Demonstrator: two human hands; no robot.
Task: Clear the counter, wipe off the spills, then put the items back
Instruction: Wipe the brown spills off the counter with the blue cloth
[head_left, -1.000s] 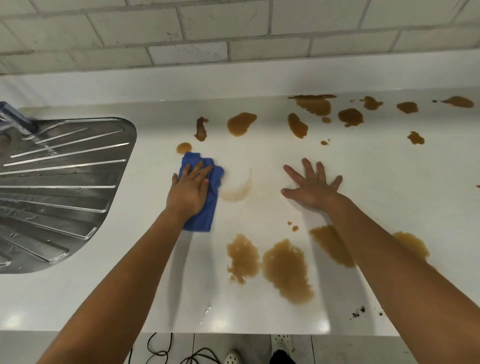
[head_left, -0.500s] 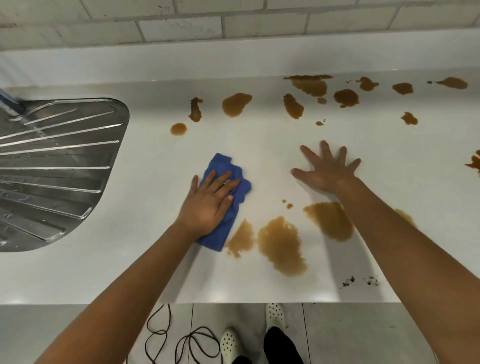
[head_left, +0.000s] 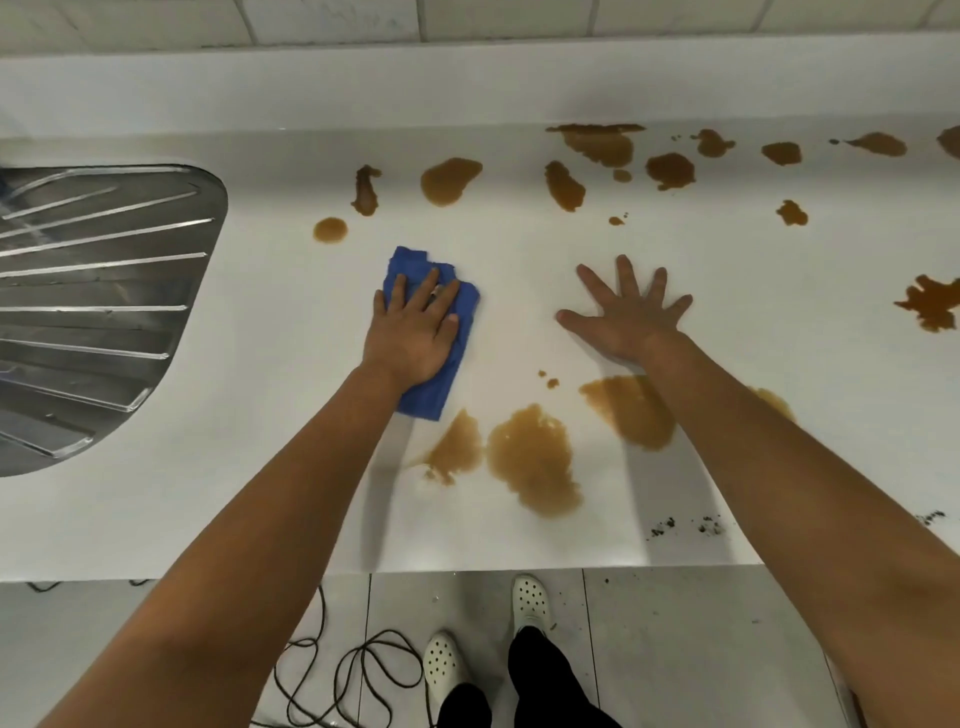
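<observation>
The blue cloth (head_left: 434, 332) is sliding back up, away from the brown spills (head_left: 530, 462). The left hand (head_left: 413, 332) is pressing it with straight fingers; the right hand (head_left: 626, 317) is resting flat, fingers spread wide.

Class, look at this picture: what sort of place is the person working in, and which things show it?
Most likely a kitchen: a white counter with a ribbed steel draining board set into it, and a tiled wall behind. The left hand presses a blue cloth beside brown spills.
</observation>
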